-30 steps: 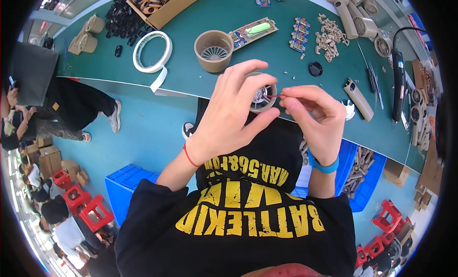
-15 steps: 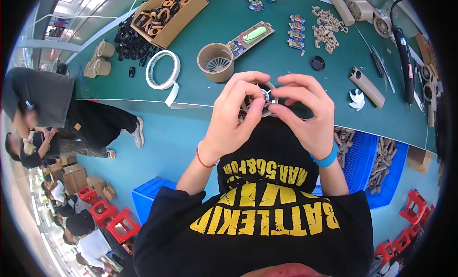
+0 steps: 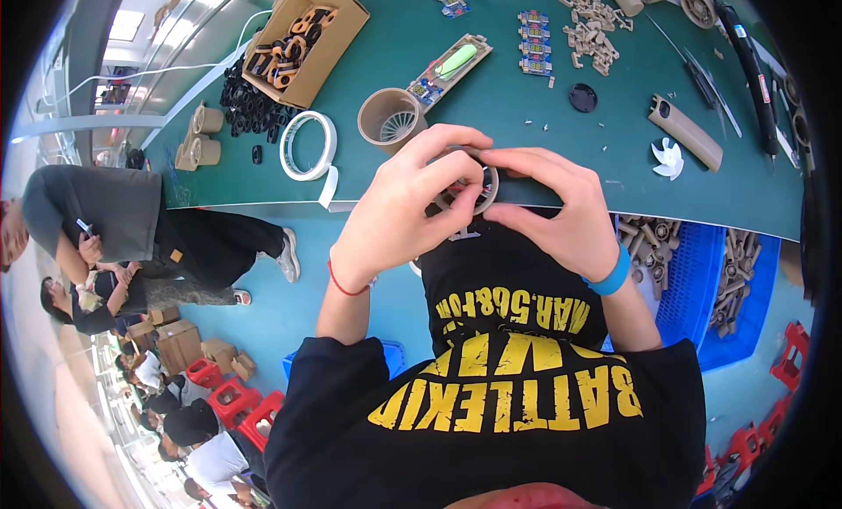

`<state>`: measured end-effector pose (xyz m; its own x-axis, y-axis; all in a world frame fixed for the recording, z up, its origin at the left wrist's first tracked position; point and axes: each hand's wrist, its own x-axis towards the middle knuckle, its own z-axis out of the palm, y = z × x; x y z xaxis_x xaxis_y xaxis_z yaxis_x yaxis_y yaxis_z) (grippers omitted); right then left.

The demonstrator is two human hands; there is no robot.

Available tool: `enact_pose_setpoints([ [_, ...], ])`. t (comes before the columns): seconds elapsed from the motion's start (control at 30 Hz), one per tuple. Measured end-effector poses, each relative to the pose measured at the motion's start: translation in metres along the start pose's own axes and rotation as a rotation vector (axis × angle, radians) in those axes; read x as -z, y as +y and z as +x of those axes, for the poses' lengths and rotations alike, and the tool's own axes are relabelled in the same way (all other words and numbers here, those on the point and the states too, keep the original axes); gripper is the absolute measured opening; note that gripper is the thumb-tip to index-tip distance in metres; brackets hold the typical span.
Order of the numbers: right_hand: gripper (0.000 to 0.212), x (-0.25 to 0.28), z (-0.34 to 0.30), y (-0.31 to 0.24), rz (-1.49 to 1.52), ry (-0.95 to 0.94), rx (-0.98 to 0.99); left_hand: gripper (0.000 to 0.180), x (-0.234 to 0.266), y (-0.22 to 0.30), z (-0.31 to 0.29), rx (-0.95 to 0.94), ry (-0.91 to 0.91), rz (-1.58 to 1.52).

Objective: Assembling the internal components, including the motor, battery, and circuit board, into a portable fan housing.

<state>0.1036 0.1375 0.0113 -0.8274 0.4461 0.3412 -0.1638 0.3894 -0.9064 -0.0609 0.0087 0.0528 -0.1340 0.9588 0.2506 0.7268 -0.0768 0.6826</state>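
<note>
Gripping a small round fan housing [image 3: 474, 189] from both sides, the left hand [image 3: 399, 215] and right hand [image 3: 561, 211] hold it at the near edge of the green table [image 3: 526, 114], fingers hiding most of it. Beyond lie a tan cylinder [image 3: 388, 120], tape roll [image 3: 307, 146], white impeller [image 3: 668, 158] and cardboard box [image 3: 303, 44].

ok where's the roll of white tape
In the head view, the white tape roll lies on the green table, upper left, between the cardboard box and beige cup.

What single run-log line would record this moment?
left hand: grips round fan part | right hand: pinches same part | place: above green table edge | nearby: beige cylinder, tape roll
</note>
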Motion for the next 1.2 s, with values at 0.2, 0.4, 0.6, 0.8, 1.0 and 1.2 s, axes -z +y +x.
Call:
enact_pose_setpoints([
  [0.2, 0.052, -0.001, 0.001, 0.006, -0.005, -0.020, 0.022, 0.015, 0.005, -0.003, -0.003, 0.011, 0.008, -0.042],
  [0.4, 0.057, -0.014, 0.000, 0.006, -0.098, 0.082, 0.019, 0.015, 0.002, -0.005, -0.005, 0.023, 0.041, -0.038],
  [0.6, 0.056, -0.011, 0.002, 0.009, -0.063, 0.052, 0.061, 0.016, -0.001, -0.006, -0.005, 0.008, 0.095, 0.031],
  [0.8, 0.055, -0.011, 0.001, 0.011, -0.047, 0.030, 0.063, 0.015, -0.003, -0.004, -0.004, -0.010, 0.085, 0.081],
  [1.0, 0.055, -0.011, 0.001, 0.013, -0.068, 0.034, 0.048, 0.013, 0.000, -0.003, 0.003, -0.022, -0.017, 0.140],
  [1.2, 0.055, -0.015, 0.000, 0.014, -0.085, 0.051, 0.075, 0.012, 0.003, -0.006, 0.004, -0.098, -0.076, 0.214],
])
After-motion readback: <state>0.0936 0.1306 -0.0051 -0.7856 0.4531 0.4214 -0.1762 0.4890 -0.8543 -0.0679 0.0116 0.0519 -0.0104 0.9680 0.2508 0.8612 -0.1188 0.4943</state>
